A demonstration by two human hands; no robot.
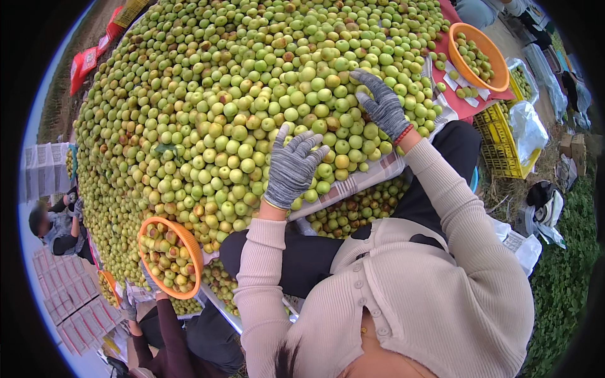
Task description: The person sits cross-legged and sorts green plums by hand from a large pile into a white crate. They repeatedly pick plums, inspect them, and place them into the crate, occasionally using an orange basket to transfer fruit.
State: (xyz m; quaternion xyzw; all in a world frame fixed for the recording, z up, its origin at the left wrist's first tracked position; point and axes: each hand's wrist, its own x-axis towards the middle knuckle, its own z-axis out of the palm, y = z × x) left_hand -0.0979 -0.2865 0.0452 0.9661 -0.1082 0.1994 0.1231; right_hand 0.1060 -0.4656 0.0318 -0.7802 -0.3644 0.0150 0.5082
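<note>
A large heap of small round green fruit, some with brown or reddish patches, spreads out in front of me. My left hand, in a grey knitted glove, rests over its near edge with the fingers spread and nothing in them. To the right and a little farther off, my right hand wears a matching glove and a red bead bracelet. Its fingers stretch over the fruit, thumb apart, and no fruit shows in its grasp. The undersides of both hands are hidden.
Left of me stands an orange basket of browner fruit beside a co-worker's dark sleeve. Another orange basket sits at the far right, above a yellow crate. More fruit lies below the cloth edge at my lap.
</note>
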